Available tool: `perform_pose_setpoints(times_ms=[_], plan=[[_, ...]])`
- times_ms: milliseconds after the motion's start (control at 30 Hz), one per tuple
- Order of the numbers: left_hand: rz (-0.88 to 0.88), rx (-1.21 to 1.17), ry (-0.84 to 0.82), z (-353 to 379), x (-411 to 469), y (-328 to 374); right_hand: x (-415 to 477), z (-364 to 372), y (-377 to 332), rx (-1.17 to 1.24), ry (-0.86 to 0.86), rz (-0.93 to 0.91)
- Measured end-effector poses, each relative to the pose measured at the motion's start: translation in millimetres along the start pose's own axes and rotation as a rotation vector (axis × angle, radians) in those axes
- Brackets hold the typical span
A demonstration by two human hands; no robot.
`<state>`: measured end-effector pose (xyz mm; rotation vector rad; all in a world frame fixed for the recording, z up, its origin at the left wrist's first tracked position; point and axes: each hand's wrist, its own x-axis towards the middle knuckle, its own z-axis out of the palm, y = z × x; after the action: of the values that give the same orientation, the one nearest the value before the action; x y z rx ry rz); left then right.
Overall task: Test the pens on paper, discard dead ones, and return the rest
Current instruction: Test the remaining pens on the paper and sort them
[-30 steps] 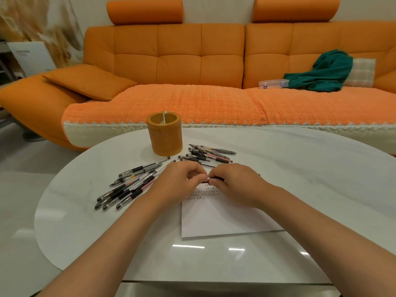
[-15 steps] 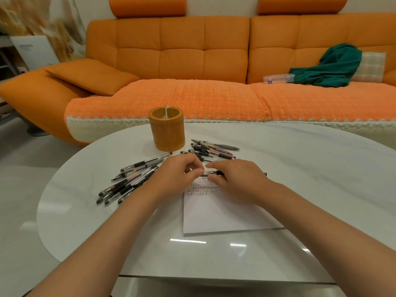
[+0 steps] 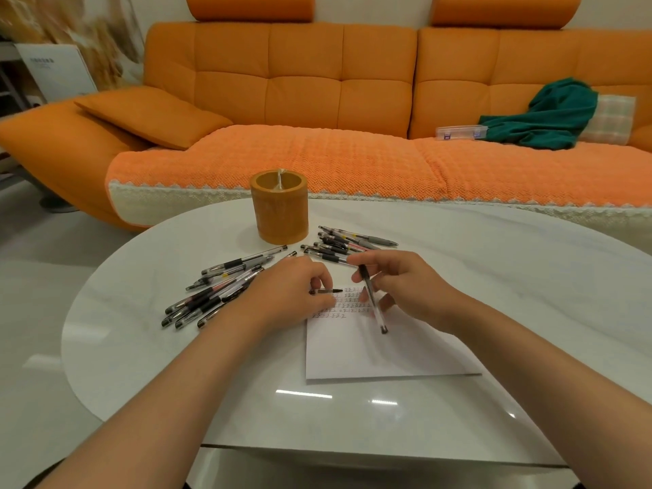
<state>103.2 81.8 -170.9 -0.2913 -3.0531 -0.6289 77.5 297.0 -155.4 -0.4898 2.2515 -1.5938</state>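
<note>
While an orange sofa (image 3: 303, 82) fills the upper half of the frame, a white, glossy, oval counter (image 3: 494, 277) occupies the lower half, with pale floor showing at the left edge. On the sofa seat at upper right lie a green cloth (image 3: 543, 118) and, just beside it, a clear plastic box (image 3: 460, 132).

A white sheet of paper (image 3: 370, 354) lies flat on the counter just right of centre; rows of small ink marks cover its upper part. An orange cylindrical pen holder (image 3: 280, 213) stands upright above and left of the sheet, apart from it. One spread of pens (image 3: 218, 291) lies left of centre, clear-barrelled with dark grips, roughly parallel. A second cluster of pens (image 3: 345, 241) lies just right of the holder, above the sheet.

Both hands are over the marked part of the sheet, near each other but apart. The left hand (image 3: 289, 294) is curled, pinching a short dark cap (image 3: 328, 291) that points right. The right hand (image 3: 409, 287) pinches one pen (image 3: 372, 301) between thumb and fingers, slanted, its lower end over the sheet; contact with the paper cannot be confirmed.
</note>
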Motion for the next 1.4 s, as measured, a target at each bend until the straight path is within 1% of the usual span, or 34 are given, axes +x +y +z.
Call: perform_pose_setpoints(times_ms=[67,133,167,267,433,567,1000,1133,1267,1400], plan=[[-0.019,-0.004,-0.011,1,1,-1,-2,3,5,0.057,-0.044,-0.024],[-0.037,-0.029,-0.024,1,3,-2,-6,8,9,0.053,-0.069,-0.091],[-0.044,-0.043,-0.028,1,4,-3,-7,11,10,0.06,-0.054,-0.103],[-0.058,-0.063,-0.034,3,5,-5,-7,19,12,0.091,0.008,-0.049],[-0.055,-0.078,-0.054,3,8,-5,-10,24,12,0.009,0.014,-0.066],[-0.052,-0.083,-0.073,6,10,-6,-8,25,13,-0.046,0.034,-0.046],[-0.059,-0.038,-0.101,7,13,-5,-8,27,14,-0.101,0.024,-0.06],[-0.069,-0.045,-0.112,7,13,-5,-8,27,15,-0.168,0.022,-0.07],[-0.077,-0.046,-0.125,7,13,-5,-7,28,16,-0.223,0.039,-0.086],[-0.08,-0.043,-0.127,6,14,-4,-7,28,17,-0.215,0.057,-0.082]])
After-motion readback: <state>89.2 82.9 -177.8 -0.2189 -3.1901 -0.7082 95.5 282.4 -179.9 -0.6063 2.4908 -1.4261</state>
